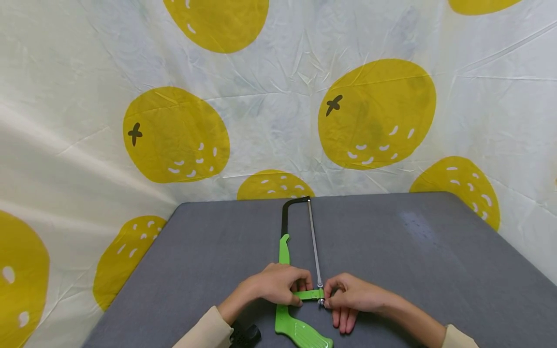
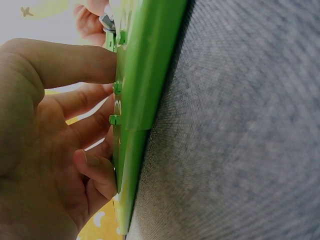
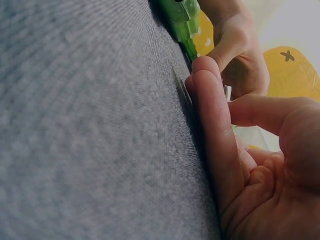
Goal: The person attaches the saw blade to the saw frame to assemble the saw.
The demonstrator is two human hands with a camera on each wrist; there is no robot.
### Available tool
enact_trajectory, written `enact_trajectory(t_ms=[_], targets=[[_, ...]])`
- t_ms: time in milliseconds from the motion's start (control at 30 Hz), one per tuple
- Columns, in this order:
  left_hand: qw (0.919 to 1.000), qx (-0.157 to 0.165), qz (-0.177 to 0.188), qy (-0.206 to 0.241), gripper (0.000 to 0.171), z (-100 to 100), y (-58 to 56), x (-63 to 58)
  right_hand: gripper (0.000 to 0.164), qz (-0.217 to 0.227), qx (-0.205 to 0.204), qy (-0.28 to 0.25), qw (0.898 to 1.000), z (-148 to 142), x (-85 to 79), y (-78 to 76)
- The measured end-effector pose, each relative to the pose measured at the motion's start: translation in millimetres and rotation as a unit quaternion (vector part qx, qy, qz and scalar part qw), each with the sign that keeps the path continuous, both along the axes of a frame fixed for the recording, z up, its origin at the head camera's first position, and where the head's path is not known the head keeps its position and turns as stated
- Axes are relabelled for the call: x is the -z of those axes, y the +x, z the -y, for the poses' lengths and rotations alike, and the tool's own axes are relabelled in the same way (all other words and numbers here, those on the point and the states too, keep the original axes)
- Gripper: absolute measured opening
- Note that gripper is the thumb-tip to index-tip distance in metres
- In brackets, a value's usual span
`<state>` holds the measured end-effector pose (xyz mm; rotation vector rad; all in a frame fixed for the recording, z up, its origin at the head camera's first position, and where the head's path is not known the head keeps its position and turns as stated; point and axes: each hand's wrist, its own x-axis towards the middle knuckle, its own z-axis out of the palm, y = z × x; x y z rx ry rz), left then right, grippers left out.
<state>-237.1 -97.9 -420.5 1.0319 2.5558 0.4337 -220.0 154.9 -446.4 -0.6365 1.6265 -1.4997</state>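
Observation:
A hacksaw [image 1: 284,251] lies flat on the grey table, its black bow pointing to the far edge and its green handle [image 1: 304,333] towards me. The thin metal blade [image 1: 314,241] runs along its right side. My left hand [image 1: 283,284] holds the green frame, thumb and fingers about the short cross arm [image 1: 310,295]. At that arm's right end sits a small metal wing nut [image 1: 321,302], which my right hand [image 1: 354,294] pinches with thumb and index finger. The other right fingers [image 3: 215,115] lie along the tabletop. In the left wrist view, the left fingers line the green frame [image 2: 150,65].
The grey cloth-covered table [image 1: 391,251] reaches back to a white curtain [image 1: 270,125] printed with yellow fruit. A small black object [image 1: 249,336] is beside my left wrist at the near edge.

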Motion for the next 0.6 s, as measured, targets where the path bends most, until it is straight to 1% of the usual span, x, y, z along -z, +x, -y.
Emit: enact_trajectory(t_ms=[600], targets=[[1.0000,-0.008,0.005,-0.003,0.025,-0.4,1.9,-1.1,0.004,-0.006,0.010,0.004,1.000,0.9,3.0,1.7]])
